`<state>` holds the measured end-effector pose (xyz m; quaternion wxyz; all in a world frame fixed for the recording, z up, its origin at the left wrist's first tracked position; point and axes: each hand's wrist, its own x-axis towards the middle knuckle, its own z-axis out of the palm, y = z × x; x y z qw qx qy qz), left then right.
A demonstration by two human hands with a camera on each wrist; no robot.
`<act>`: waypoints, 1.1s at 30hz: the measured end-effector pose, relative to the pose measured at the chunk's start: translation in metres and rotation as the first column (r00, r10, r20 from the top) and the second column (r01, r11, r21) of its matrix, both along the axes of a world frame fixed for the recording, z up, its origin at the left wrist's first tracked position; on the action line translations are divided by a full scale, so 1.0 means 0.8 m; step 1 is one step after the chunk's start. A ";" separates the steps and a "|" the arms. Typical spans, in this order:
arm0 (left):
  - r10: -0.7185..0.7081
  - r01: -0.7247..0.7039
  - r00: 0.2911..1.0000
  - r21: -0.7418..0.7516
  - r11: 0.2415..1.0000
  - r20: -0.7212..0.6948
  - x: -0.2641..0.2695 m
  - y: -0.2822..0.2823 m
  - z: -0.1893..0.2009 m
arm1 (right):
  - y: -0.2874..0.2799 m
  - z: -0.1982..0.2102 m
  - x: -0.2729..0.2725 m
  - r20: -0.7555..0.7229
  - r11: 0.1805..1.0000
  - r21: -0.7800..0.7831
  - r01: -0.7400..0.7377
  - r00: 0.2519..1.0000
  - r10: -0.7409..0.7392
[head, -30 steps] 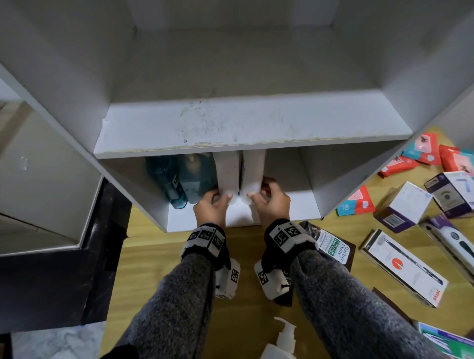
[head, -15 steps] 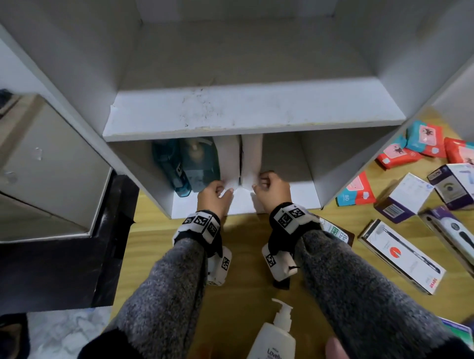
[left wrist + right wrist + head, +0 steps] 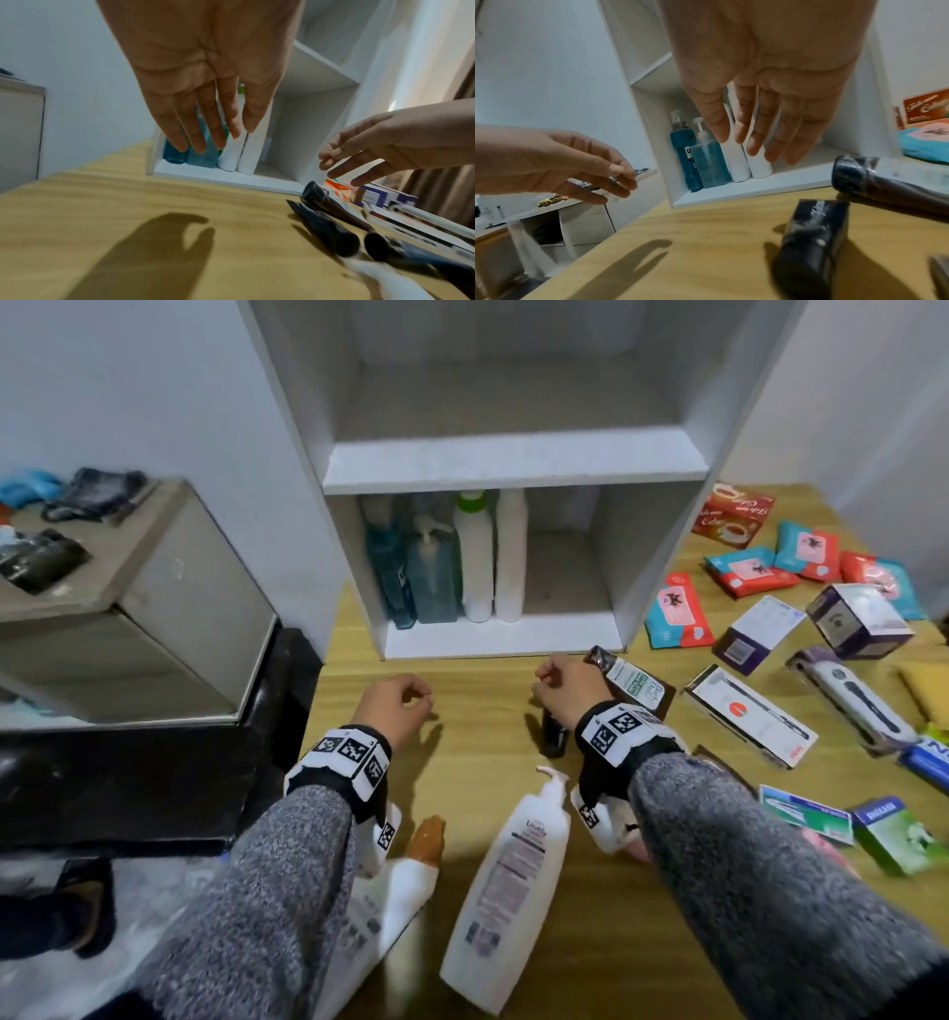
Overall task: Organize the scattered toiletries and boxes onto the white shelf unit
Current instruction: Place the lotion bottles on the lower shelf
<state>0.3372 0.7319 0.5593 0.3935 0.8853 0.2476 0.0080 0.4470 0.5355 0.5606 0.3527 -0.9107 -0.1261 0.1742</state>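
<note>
The white shelf unit (image 3: 513, 467) stands on the wooden table (image 3: 477, 721). Its lower compartment holds two blue bottles (image 3: 411, 577) and two white bottles (image 3: 493, 557), upright in a row at the left. My left hand (image 3: 413, 703) hovers over the table in front of the shelf, fingers relaxed and empty (image 3: 205, 138). My right hand (image 3: 549, 677) hovers beside it, also empty with loose fingers (image 3: 762, 142), just above a dark brown tube (image 3: 634, 685) and a black tube (image 3: 808, 239). A white pump lotion bottle (image 3: 508, 891) and a brown-capped white bottle (image 3: 400, 880) lie near my forearms.
Boxes, wipe packs and a red tea box (image 3: 732, 513) are scattered on the table right of the shelf. A grey cabinet (image 3: 154, 618) stands at the left beyond the table's edge. The shelf's upper compartment and the right half of the lower one hold nothing.
Both hands have let go of the two white bottles in the lower compartment and drawn back over the table. My head has pulled back, showing more of the table.
</note>
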 end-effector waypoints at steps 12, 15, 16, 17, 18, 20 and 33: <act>-0.302 0.349 0.899 0.105 0.931 -0.317 -0.233 -0.010 -0.052 | -0.027 -0.083 -0.234 -0.117 0.873 -0.399 -0.281 0.960 0.256; -0.281 0.374 0.878 0.190 0.908 -0.387 -0.268 -0.022 -0.073 | -0.028 -0.094 -0.270 -0.092 0.872 -0.405 -0.277 0.961 0.262; -0.263 0.379 0.874 0.235 0.895 -0.408 -0.274 -0.028 -0.078 | -0.029 -0.093 -0.277 -0.059 0.887 -0.383 -0.259 0.965 0.256; -0.243 0.379 0.870 0.267 0.886 -0.429 -0.277 -0.034 -0.081 | -0.032 -0.091 -0.282 -0.034 0.898 -0.363 -0.250 0.966 0.255; -0.218 0.371 0.867 0.287 0.883 -0.448 -0.279 -0.041 -0.083 | -0.035 -0.091 -0.283 -0.017 0.901 -0.352 -0.253 0.964 0.264; -0.159 0.336 0.865 0.313 0.889 -0.477 -0.279 -0.055 -0.085 | -0.047 -0.092 -0.282 0.006 0.894 -0.351 -0.278 0.954 0.299; 0.023 0.209 0.878 0.426 0.880 -0.478 -0.264 -0.086 -0.084 | -0.098 -0.090 -0.277 -0.116 0.981 -0.189 0.036 0.991 -0.059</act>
